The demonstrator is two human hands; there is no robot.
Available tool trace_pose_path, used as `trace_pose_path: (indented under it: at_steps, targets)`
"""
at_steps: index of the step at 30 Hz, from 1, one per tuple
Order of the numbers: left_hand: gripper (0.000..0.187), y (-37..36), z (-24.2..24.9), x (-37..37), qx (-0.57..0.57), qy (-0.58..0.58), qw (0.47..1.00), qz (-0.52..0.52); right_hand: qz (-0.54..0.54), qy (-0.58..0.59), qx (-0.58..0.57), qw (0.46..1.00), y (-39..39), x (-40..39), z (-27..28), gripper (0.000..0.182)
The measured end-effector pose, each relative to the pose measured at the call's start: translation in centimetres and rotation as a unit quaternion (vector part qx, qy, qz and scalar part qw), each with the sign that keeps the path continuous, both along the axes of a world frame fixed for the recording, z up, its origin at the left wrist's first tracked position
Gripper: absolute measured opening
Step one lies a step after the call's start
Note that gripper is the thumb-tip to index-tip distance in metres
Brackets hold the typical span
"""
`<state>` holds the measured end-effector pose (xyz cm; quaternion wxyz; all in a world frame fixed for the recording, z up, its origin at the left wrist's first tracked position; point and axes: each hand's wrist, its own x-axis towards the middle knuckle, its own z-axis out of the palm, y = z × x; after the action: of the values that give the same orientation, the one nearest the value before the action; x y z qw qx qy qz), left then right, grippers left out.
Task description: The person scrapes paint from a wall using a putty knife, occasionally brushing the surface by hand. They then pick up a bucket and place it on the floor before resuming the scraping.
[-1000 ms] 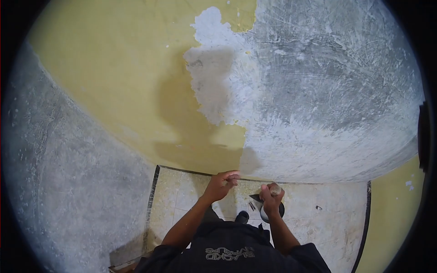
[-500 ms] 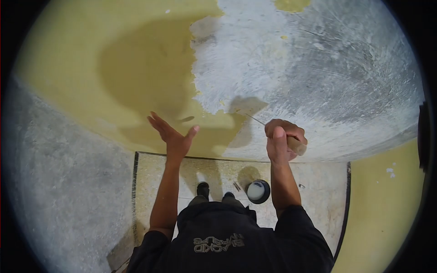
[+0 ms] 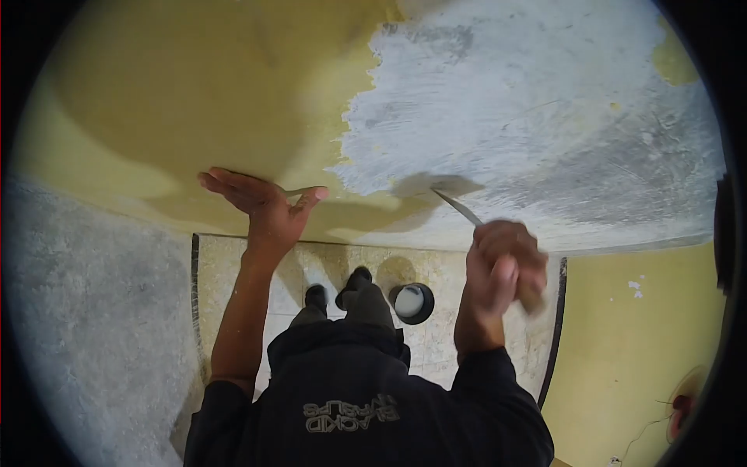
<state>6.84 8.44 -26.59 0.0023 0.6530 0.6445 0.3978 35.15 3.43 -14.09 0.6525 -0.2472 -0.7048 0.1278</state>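
Observation:
My right hand [image 3: 510, 265] is closed around the pale handle of a scraper [image 3: 461, 208]. Its thin metal blade points up and left, the tip at or very near the wall, on the bare grey-white area close to the paint edge. Yellow paint [image 3: 233, 101] covers the wall's left part; on the right a scuffed, stripped surface [image 3: 498, 101] shows, with a ragged border between them. My left hand [image 3: 261, 206] is open, fingers stretched out and thumb spread, at the yellow wall and seemingly resting on it. Motion blurs the right hand slightly.
A black bucket [image 3: 426, 311] with something white inside stands on the tiled floor [image 3: 443, 342] near my feet. A grey wall [image 3: 101, 303] rises at left, a yellow wall [image 3: 630, 335] at right. A red object with a cord [image 3: 682, 412] sits at lower right.
My left hand has moved left and slightly up onto the wall. My right hand has moved right and down with the scraper, whose blade now shows more. The view has shifted, and my feet have changed position.

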Motion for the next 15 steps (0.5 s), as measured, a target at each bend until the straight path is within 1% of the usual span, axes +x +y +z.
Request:
trace_pose_path:
  at_steps: [1,2,3,4,5,6,7,8,9,10,11,13,14,15]
  targets:
    - [0.134,0.1,1.7,0.1,0.061,-0.062,0.996,-0.021,-0.089,0.000,-0.038,0.995,0.9,0.6,-2.1,0.020]
    - [0.130,0.2,4.1,-0.1,0.085,-0.033,0.996,-0.024,-0.090,0.109,-0.045,0.989,2.1,0.7,-5.2,0.020]
    - [0.126,0.2,6.4,-0.3,0.106,-0.008,0.994,-0.028,-0.096,0.047,-0.009,0.994,1.8,-0.1,-3.9,0.018]
    - [0.123,0.9,7.9,-0.8,0.175,0.100,0.979,-0.008,-0.099,-0.016,0.028,0.995,1.4,-0.8,-1.8,0.017]
    - [0.119,1.8,9.2,-1.3,0.239,0.207,0.949,0.011,-0.097,-0.019,0.024,0.995,1.0,-0.7,-0.5,0.017]
    - [0.119,2.7,10.7,-1.6,0.234,0.207,0.950,0.013,-0.034,-0.031,0.014,0.999,0.5,-0.3,0.6,0.016]
    - [0.113,3.7,12.3,-1.9,0.286,0.208,0.935,-0.009,0.029,-0.040,0.006,0.999,0.3,-0.2,1.1,0.016]
    - [0.107,4.7,13.2,-2.0,0.339,0.208,0.917,-0.032,0.031,-0.040,0.008,0.999,0.9,-0.1,0.5,0.016]
    - [0.107,5.4,13.3,-1.8,0.341,0.210,0.916,-0.031,0.040,-0.036,-0.004,0.999,1.8,-0.3,-0.2,0.017]
    - [0.103,6.1,13.2,-1.4,0.382,0.215,0.899,-0.010,0.049,-0.034,-0.016,0.998,2.4,-0.7,-0.6,0.017]
    - [0.099,6.3,13.1,-1.1,0.422,0.220,0.879,0.013,-0.014,-0.041,0.036,0.998,2.0,-1.1,-0.6,0.018]
    - [0.097,6.6,12.9,-1.2,0.427,0.222,0.876,0.018,-0.001,-0.037,0.049,0.998,1.1,-1.2,0.6,0.019]
    - [0.096,6.5,12.8,-1.3,0.431,0.224,0.874,0.023,0.010,-0.034,0.061,0.997,0.9,-1.1,0.8,0.023]
    - [0.096,6.4,12.8,-1.3,0.431,0.223,0.874,0.023,-0.100,-0.111,0.041,0.988,1.4,-0.6,0.0,0.018]
